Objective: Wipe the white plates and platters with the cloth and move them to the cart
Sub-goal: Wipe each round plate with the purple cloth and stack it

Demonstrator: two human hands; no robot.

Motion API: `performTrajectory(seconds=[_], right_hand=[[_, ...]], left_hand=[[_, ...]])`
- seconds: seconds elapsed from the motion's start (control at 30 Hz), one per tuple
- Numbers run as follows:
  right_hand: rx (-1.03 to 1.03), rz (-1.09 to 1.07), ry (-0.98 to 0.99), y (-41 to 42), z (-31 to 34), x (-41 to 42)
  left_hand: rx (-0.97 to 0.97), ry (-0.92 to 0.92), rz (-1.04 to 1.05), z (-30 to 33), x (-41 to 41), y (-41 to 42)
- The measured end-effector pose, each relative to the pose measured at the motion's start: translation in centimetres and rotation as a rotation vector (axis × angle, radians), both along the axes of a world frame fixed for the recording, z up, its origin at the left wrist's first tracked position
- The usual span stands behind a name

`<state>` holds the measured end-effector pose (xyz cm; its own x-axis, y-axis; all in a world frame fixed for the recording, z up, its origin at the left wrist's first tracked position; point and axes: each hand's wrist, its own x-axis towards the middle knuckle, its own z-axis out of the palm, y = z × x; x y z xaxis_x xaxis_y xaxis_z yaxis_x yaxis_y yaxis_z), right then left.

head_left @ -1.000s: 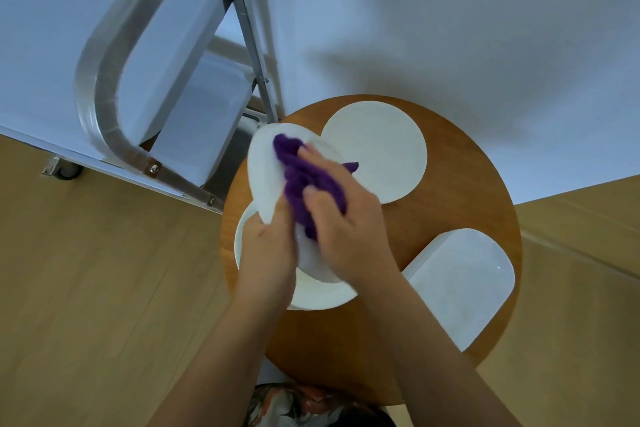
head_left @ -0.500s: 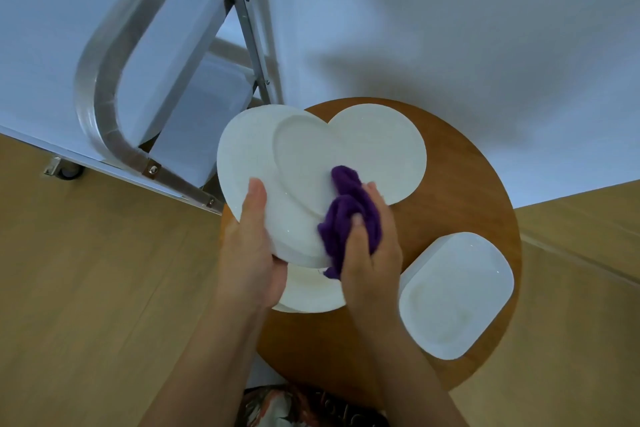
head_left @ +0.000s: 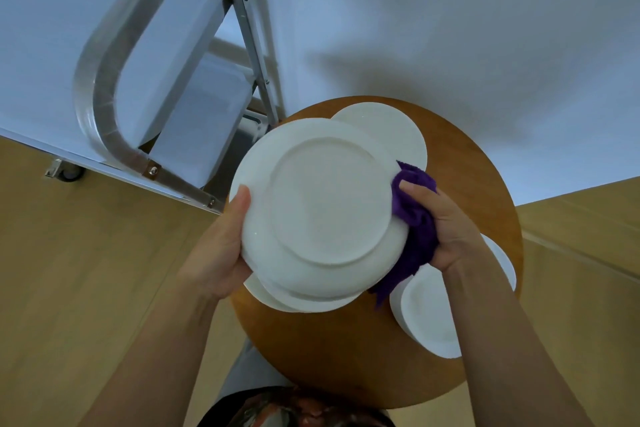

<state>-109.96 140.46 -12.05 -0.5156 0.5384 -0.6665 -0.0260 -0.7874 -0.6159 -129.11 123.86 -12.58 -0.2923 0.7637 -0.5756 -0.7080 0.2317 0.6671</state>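
Observation:
A round white plate (head_left: 322,208) is held up over the round wooden table (head_left: 464,184), its underside facing me. My left hand (head_left: 221,246) grips its left rim, thumb on the face. My right hand (head_left: 446,229) holds a bunched purple cloth (head_left: 414,218) against the plate's right rim. Beneath it, another white plate (head_left: 277,298) lies on the table. A further round plate (head_left: 398,128) lies at the table's far side. A rectangular white platter (head_left: 426,315) sits at the right, partly under my right forearm.
The metal cart (head_left: 104,107) stands at the upper left, close to the table, with white trays (head_left: 204,114) on its shelves and a caster (head_left: 65,172) on the wooden floor. A white wall rises behind the table.
The plate has turned so its underside faces me squarely. My right hand with the cloth slid from the plate's middle to its right rim. My left hand kept its grip.

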Motion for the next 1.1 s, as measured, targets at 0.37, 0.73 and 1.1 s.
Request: performTrajectory(seconds=[0.37, 0.73, 1.1], right_hand=[[1.229, 0.251, -0.302, -5.1, 5.0, -1.8], [1.280, 0.286, -0.204, -7.8, 1.5, -3.0], [0.978, 0.157, -0.920, -2.5, -0.5, -9.0]], left_hand=[[-0.308, 0.131, -0.091, 4.3, -0.2, 4.0], [-0.250, 0.078, 0.197, 3.0, 2.4, 4.3], [-0.150, 0.267, 0.051, 1.9, 3.3, 2.7]])
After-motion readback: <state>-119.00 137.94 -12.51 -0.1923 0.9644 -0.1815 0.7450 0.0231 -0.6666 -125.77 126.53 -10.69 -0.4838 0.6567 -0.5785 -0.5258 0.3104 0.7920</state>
